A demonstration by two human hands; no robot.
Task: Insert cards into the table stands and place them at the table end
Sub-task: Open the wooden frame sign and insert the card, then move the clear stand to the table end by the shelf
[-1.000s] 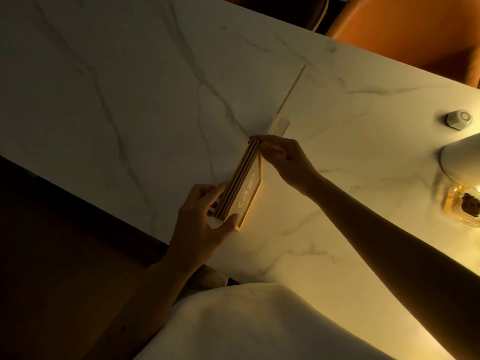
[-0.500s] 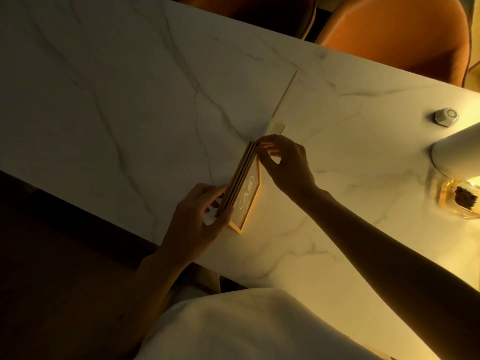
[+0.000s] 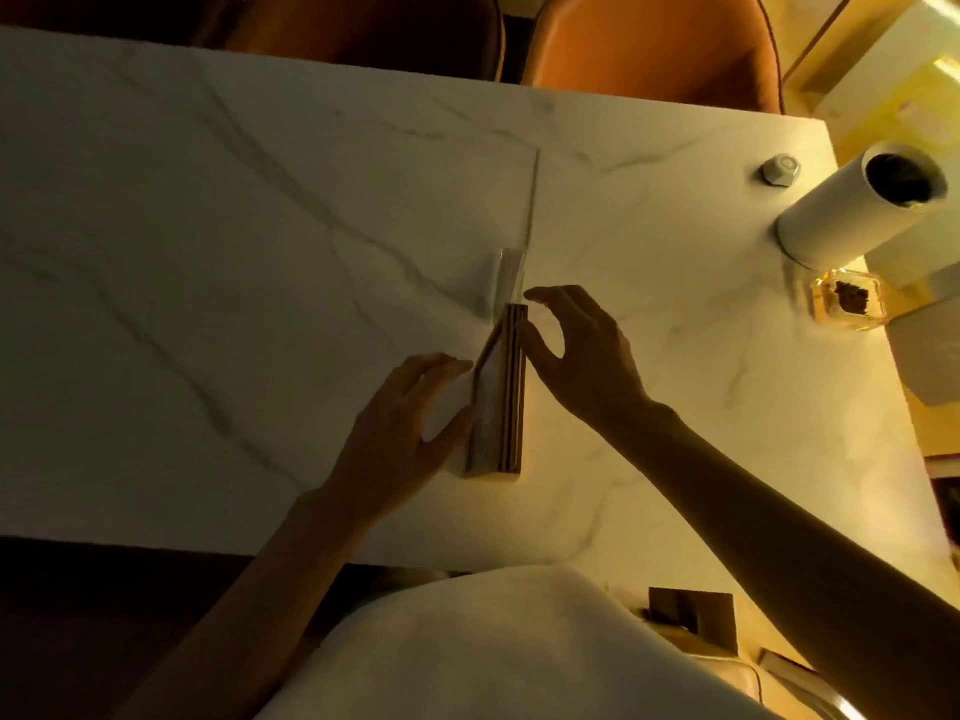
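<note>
Marble with grey veins makes up the table [image 3: 218, 262], lit warm yellow from the right. Near its middle, a stack of cards [image 3: 506, 392] stands on edge, seen from above as thin wooden-toned strips side by side. The left hand [image 3: 400, 433] rests against the stack's left side with fingers spread and thumb near the lower edge, steadying it rather than closing around it. The right hand [image 3: 587, 356] is curled just to the right of the stack, its thumb touching the right face while the forefinger arches over the top far corner (whether it actually pinches a card cannot be told). Directly beyond the stack stands a clear table stand [image 3: 511, 275], its thin upright pane running away toward the far edge. Well off to the right sit a white cylinder [image 3: 841, 210] with a dark opening, a small white hexagonal knob [image 3: 781, 170] and an amber glass dish [image 3: 849, 299]. Two orange chairs [image 3: 654, 49] line the far side.
</note>
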